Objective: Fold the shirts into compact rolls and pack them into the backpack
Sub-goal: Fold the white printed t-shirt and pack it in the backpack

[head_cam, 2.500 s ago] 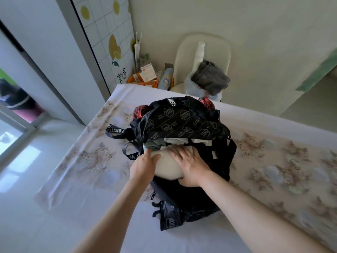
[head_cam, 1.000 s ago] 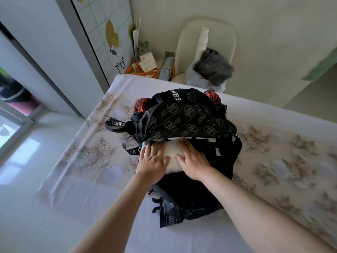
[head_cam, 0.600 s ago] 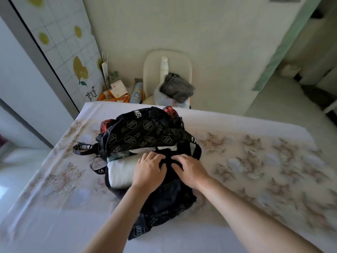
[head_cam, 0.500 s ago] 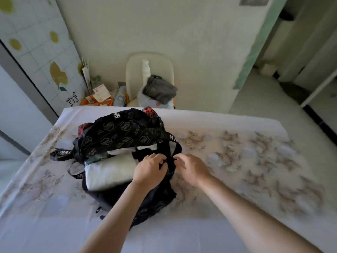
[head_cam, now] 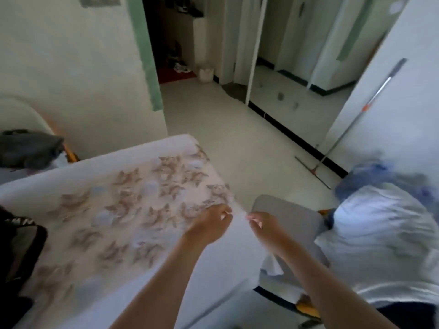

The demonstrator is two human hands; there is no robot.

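The black backpack [head_cam: 16,243] shows only as a sliver at the far left edge of the table [head_cam: 228,264]. A pile of white and blue shirts [head_cam: 384,233] lies on a chair at the right, blurred. My left hand [head_cam: 209,225] hovers over the table's right edge with loosely curled fingers and holds nothing. My right hand [head_cam: 263,227] is just past that edge, over the chair's grey seat [head_cam: 285,212], also loosely curled and holding nothing. Both hands are well short of the pile.
A floral cloth covers the table. A dark grey garment [head_cam: 28,146] lies on a cream chair behind the table at the left. A long-handled squeegee [head_cam: 344,129] leans on the white wall at the right. Open floor and a doorway lie beyond.
The view has swung far to the right. Both hands left the backpack and the white roll in its opening and moved to the table's right edge, toward the shirt pile.
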